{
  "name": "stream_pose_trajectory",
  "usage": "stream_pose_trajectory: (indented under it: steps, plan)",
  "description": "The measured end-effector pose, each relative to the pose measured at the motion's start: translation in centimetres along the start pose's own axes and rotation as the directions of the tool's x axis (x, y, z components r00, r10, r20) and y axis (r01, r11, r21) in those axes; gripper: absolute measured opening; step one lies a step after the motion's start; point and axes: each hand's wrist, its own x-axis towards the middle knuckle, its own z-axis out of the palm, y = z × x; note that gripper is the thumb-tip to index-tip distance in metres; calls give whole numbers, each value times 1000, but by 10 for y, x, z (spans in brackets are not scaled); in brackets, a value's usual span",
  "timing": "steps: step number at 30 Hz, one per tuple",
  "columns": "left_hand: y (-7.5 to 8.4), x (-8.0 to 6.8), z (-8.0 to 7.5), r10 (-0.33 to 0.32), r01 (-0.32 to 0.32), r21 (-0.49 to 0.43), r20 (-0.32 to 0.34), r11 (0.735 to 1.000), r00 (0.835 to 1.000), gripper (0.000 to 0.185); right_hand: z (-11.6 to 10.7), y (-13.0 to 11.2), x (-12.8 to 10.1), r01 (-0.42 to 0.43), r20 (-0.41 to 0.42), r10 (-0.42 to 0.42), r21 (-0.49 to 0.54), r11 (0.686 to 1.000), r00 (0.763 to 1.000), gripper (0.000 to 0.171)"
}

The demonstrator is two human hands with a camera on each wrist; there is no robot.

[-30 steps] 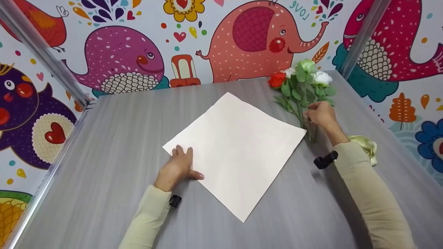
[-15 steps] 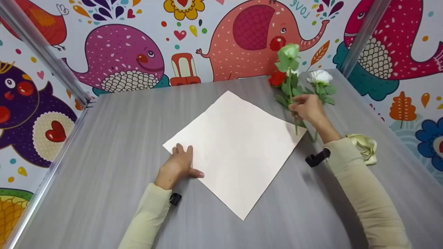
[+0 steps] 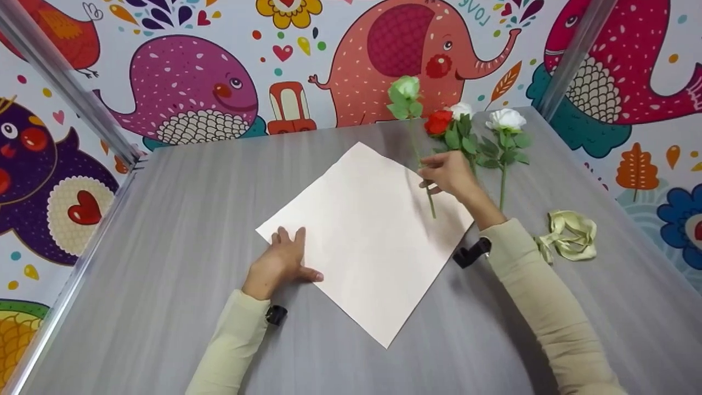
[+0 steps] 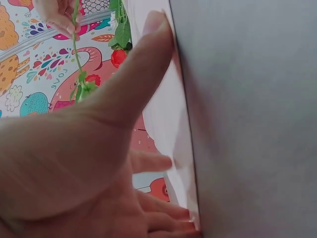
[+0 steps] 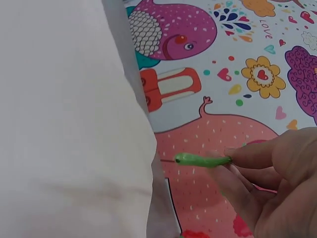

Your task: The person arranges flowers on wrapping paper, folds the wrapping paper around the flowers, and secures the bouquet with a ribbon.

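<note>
A square sheet of pale pink paper point(image 3: 356, 236) lies cornerwise on the grey table. Along its left edge rests my left hand point(image 3: 279, 266), fingers and thumb spread, pressing the paper; the left wrist view shows the thumb point(image 4: 153, 44) flat along the edge. Above the paper's upper right side, my right hand point(image 3: 447, 175) pinches a pale green rose point(image 3: 406, 90) by its stem, bloom pointing away from me. In the right wrist view the stem's lower end point(image 5: 198, 160) sticks out past the thumb and fingers.
Right of the paper lie a red rose point(image 3: 439, 122), a white rose point(image 3: 462, 111) behind it and another white rose point(image 3: 507, 119). A loose pale yellow-green ribbon point(image 3: 573, 236) lies nearer on the right. A patterned wall panel point(image 3: 296, 66) borders the table's far edge.
My right hand has lifted the green rose from among the other flowers and carried it left over the paper. The left hand has stayed on the paper's edge.
</note>
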Motion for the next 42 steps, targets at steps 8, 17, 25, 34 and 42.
stream_pose_trajectory:
  steps: [8,17,25,34,42]
  plan:
    - [2,-2,0,-5,5,-2,22,1000,1000,109,32,-17,1,-4,45,2,52,999,999,36]
    - [3,-4,-4,12,-12,5,15,1000,1000,108,66,-26,2,4,87,-16,134,991,996,37]
    - [4,-3,-3,-1,0,18,39,1000,999,108,94,-19,9,-13,71,1,180,984,997,39]
    - [4,-3,-3,-19,18,7,47,1000,999,109,110,-15,18,-51,62,40,179,983,997,36]
    - [5,-3,-4,-31,31,-2,58,1000,998,110,129,-15,22,-83,69,72,167,982,995,34]
